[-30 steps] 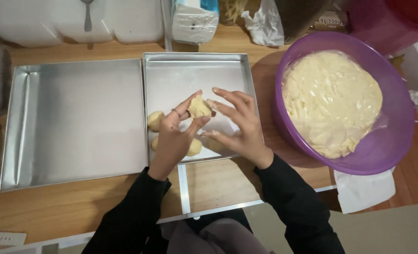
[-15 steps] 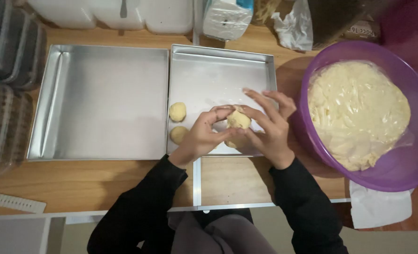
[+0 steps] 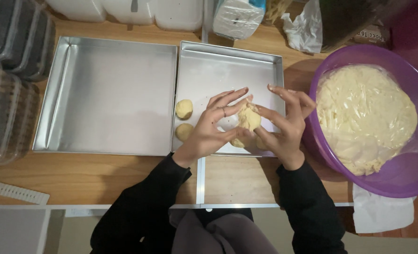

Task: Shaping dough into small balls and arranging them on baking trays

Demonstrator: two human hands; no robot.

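Both hands meet over the smaller metal baking pan [image 3: 228, 56]. My left hand [image 3: 213, 124] and my right hand [image 3: 284, 122] pinch one pale dough piece [image 3: 250, 117] between thumbs and fingertips, fingers spread. Two dough balls [image 3: 184, 109] [image 3: 184, 131] sit on the left side of that pan. More dough [image 3: 238, 142] shows under my hands, partly hidden. A purple bowl [image 3: 406, 178] at the right holds a big mass of dough [image 3: 364, 117] under clear plastic film.
A larger metal pan [image 3: 105, 94] lies to the left on the wooden table [image 3: 101, 174]. Stacked plastic containers [image 3: 11, 70] stand at far left. White tubs [image 3: 138, 11], a bag [image 3: 239, 19] and crumpled plastic [image 3: 303, 28] line the back. White paper [image 3: 383, 211] lies under the bowl.
The camera view has shifted, so the pans sit further right and lower in view. My hands have kept working the dough piece, with the fingers now spread wider.
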